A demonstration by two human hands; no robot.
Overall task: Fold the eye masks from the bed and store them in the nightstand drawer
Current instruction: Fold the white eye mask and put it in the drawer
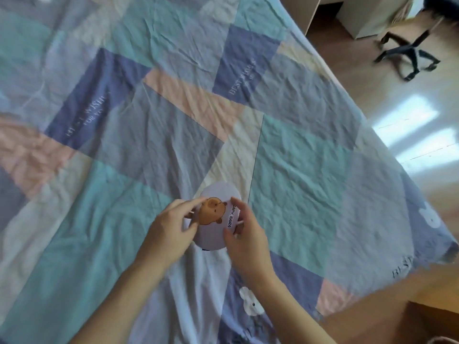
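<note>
One eye mask [215, 219] is being folded between both hands, left hand [171, 230] and right hand [244, 234] pinching its sides; storing is remaining.

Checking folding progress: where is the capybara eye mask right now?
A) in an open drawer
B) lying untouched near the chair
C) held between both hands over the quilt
C: the eye mask sits between the left hand and right hand, fingers on both sides, above the quilt.

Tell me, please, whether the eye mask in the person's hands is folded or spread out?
Folded: the eye mask shows as one compact oval, held between the left hand and right hand.
</note>
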